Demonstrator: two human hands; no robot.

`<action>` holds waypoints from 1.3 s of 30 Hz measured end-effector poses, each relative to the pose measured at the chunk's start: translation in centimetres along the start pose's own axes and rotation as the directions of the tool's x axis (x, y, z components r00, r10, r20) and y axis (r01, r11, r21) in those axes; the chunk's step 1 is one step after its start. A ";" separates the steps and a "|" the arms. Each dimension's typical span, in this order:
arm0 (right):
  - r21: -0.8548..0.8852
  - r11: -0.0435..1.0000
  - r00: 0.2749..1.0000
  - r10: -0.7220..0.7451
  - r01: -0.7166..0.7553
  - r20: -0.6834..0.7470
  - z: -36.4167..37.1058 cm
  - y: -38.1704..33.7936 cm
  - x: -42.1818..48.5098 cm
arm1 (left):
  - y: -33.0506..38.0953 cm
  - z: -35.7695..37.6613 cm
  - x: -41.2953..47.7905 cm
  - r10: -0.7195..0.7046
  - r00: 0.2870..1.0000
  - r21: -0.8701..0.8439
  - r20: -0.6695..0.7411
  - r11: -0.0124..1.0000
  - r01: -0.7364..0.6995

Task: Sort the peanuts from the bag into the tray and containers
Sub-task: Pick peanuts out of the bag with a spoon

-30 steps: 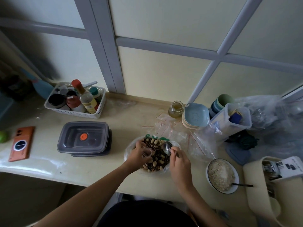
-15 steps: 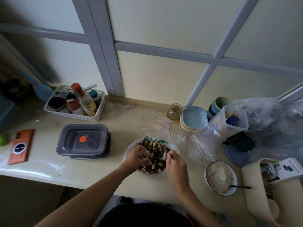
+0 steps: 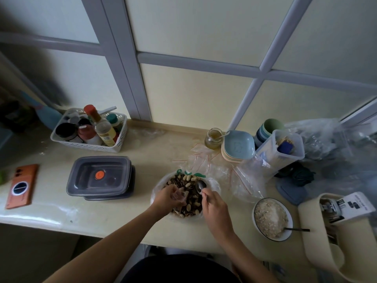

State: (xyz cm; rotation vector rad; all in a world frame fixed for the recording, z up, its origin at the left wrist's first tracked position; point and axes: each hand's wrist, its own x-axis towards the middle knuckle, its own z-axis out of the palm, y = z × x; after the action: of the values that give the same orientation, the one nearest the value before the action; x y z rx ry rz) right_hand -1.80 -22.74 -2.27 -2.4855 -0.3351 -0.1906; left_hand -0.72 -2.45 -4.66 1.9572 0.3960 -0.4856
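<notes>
Peanuts (image 3: 188, 178): heaped in the clear bag (image 3: 214, 184), near centre of the table (image 3: 163, 152).
Left hand (image 3: 167, 198): grip curled round a small clear cup (image 3: 180, 194) above them.
Right hand (image 3: 214, 209): grip clamped on a spoon (image 3: 201, 185).
Writing: white box (image 3: 356, 204) at right, print illegible.

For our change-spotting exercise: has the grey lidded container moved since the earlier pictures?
No. The grey lidded container still sits in front of the white basket, right of the orange phone; only the camera shifted.
</notes>
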 end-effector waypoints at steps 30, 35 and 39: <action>0.446 0.485 0.601 0.783 -0.752 0.162 -0.9 0.8 2.4 | -0.4 0.5 0.1 -0.041 0.998 0.036 0.043 0.999 0.039; 0.301 0.865 0.904 0.426 -0.402 -0.019 -1.8 1.3 2.4 | -0.9 0.7 -0.1 -0.023 0.999 0.085 0.023 0.996 0.021; 0.101 0.988 0.992 -0.120 0.117 0.026 -0.8 0.9 0.9 | -0.8 0.8 -0.5 -0.018 0.999 0.120 -0.044 0.992 0.023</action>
State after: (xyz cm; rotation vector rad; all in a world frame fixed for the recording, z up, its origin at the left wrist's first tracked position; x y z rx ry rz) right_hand -0.68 -23.74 -1.96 -2.3744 -0.4952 -0.1783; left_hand -1.62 -2.88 -5.34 2.0850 0.4226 -0.4916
